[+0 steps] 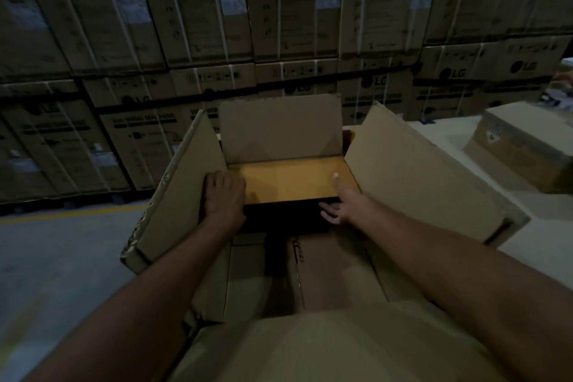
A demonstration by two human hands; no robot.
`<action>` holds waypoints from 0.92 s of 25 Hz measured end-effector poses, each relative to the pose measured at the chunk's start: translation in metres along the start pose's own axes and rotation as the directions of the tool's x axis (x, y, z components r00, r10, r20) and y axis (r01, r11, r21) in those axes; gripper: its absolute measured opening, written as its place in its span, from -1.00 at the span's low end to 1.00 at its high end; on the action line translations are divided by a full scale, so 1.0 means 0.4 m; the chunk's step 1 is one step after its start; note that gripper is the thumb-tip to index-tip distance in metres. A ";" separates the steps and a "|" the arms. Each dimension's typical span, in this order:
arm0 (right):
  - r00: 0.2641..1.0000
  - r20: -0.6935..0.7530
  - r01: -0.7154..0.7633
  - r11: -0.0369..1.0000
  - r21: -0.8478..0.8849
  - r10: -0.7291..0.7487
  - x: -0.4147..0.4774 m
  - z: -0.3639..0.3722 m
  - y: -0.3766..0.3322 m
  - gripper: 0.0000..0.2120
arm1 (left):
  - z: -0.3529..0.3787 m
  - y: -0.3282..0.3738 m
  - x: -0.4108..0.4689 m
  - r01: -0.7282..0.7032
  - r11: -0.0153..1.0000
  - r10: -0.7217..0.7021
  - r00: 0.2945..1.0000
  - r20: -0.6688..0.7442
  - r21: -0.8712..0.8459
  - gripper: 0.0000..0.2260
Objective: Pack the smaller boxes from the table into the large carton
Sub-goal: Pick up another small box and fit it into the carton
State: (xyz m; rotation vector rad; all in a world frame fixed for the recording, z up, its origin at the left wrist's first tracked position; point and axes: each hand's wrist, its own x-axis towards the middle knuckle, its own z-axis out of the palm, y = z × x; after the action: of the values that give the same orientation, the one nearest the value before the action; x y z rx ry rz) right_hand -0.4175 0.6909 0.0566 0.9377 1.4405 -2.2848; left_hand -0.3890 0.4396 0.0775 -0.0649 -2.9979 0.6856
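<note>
The large carton (412, 164) stands open in front of me, its four flaps spread up and outward. Inside it, against the far wall, lies a smaller box with a yellow-brown top (291, 178) and a dark front side. My left hand (224, 198) grips the box's left end, fingers curled over the edge. My right hand (339, 203) is at the box's right end, thumb up along the top and fingers spread down on the dark side. The carton's brown floor shows nearer to me.
Another smaller box (524, 146) sits on the pale table (539, 253) at the right. A wall of stacked strapped washing-machine cartons (279, 25) fills the background. Grey floor with a yellow line (71, 214) lies to the left.
</note>
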 end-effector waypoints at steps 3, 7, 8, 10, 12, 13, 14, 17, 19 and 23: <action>0.971 -0.184 0.181 0.973 0.144 -0.153 0.030 0.020 -0.008 -0.71 | -0.020 -0.048 0.057 0.095 0.992 -0.091 0.995 -0.049 0.084 -0.21; 0.888 -0.310 0.336 0.940 -0.064 -0.339 0.018 0.014 -0.032 -0.72 | -0.057 -0.098 0.136 0.012 0.998 -0.017 0.996 0.083 0.061 0.14; 0.876 -0.314 0.358 0.930 -0.080 -0.365 0.011 0.013 -0.045 -0.70 | -0.061 -0.103 0.149 -0.006 0.997 -0.002 0.994 0.105 0.071 0.17; 0.862 -0.309 0.408 0.912 -0.049 -0.403 0.009 0.024 -0.072 -0.70 | -0.059 -0.116 0.178 -0.033 0.997 0.026 0.996 0.085 0.075 0.03; 0.788 -0.423 0.480 0.877 -0.033 -0.447 0.018 0.049 -0.103 -0.66 | -0.070 -0.136 0.211 -0.043 0.997 0.039 0.997 0.060 0.069 -0.13; 0.737 -0.495 0.500 0.864 -0.058 -0.460 0.029 0.060 -0.121 -0.59 | -0.077 -0.150 0.231 -0.036 0.997 0.032 0.998 0.058 0.065 -0.12; 0.721 -0.512 0.513 0.857 -0.058 -0.467 0.041 0.069 -0.143 -0.57 | -0.084 -0.164 0.251 -0.032 0.997 0.028 0.998 0.056 0.066 -0.08; 0.735 -0.255 0.605 0.777 -0.172 -0.629 0.078 0.078 -0.226 -0.65 | -0.082 -0.189 0.299 -0.004 0.999 0.008 0.996 -0.090 0.039 -0.15; 0.686 0.060 0.612 0.531 -0.585 -0.725 0.118 0.051 -0.273 -0.57 | -0.062 -0.187 0.316 0.037 0.998 -0.029 0.989 -0.142 0.049 -0.34; 0.830 0.287 0.202 -0.221 -0.954 -0.478 0.238 0.001 -0.320 -0.22 | -0.001 -0.165 0.345 0.073 0.975 -0.056 0.995 -0.085 0.211 -0.46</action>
State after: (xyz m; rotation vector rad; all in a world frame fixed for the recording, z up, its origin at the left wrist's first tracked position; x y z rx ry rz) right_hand -0.5591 0.7596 0.0838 0.1043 2.9948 -0.3981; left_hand -0.5284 0.3879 0.1141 0.0165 -2.8192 0.9691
